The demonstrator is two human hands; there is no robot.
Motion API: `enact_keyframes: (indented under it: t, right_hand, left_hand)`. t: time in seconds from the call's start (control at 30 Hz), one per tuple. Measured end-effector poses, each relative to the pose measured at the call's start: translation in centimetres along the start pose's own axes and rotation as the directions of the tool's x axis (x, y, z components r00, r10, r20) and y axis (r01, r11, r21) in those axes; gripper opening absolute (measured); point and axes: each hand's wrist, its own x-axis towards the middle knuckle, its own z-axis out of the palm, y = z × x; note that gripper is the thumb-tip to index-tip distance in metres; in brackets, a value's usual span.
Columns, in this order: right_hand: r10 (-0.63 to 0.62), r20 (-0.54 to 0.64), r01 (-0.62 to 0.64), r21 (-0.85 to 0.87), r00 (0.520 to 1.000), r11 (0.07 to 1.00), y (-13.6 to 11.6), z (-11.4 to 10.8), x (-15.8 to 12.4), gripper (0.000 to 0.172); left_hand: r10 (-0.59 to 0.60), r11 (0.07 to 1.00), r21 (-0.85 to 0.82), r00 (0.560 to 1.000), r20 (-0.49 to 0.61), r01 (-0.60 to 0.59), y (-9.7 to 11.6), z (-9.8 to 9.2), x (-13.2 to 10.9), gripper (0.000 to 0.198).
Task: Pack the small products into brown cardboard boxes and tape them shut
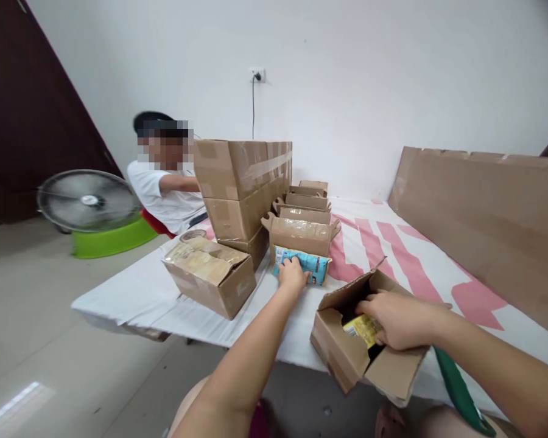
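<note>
My left hand (293, 274) grips a light-blue packet (317, 265), its fingers over the front. The packet stands on the table against an open cardboard box (301, 234). My right hand (390, 316) reaches into another open cardboard box (338, 347) near the table's front edge, its flaps spread outward. Inside that box the fingers are closed around a yellow packet (364, 330), part of which is hidden by the hand and the box wall.
A taped box (210, 274) lies left of my left hand. Behind it rises a stack of sealed boxes (242, 176); open boxes (305, 198) line up beside it. A person (164, 188) sits beyond the stack. A large cardboard sheet (484, 225) leans right. A fan (89, 201) stands left.
</note>
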Motion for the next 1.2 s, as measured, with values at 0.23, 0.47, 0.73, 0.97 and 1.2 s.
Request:
enact_keyframes:
  t: [0.23,0.47,0.73,0.97,1.2]
  right_hand:
    - [-0.006,0.006,0.005,0.044,1.000,0.999,0.3,0.3,0.4,0.044]
    - [0.008,0.039,-0.009,0.023,0.999,1.000,-0.2,-0.2,0.3,0.042]
    - [-0.014,0.001,0.014,-0.069,1.000,0.998,0.5,-1.1,0.3,0.054]
    - [0.006,-0.039,-0.015,-0.230,0.999,0.973,0.5,-1.5,0.0,0.039]
    - [-0.029,0.033,0.034,-0.155,0.999,0.987,0.2,-1.7,0.2,0.038]
  left_hand:
    - [0.009,1.000,-0.026,1.000,-0.018,-0.010,1.4,1.7,5.6,0.053]
    - [0.017,0.987,-0.156,0.999,-0.047,-0.024,2.3,2.6,8.1,0.046]
    - [0.055,0.891,-0.454,0.996,0.069,-0.018,2.5,-0.5,5.2,0.044]
    - [0.299,0.543,-0.692,0.880,-0.370,-0.476,-0.3,-7.0,-10.4,0.039]
    - [0.551,0.546,-0.724,0.831,-0.069,-0.422,-0.4,-4.4,-17.4,0.121]
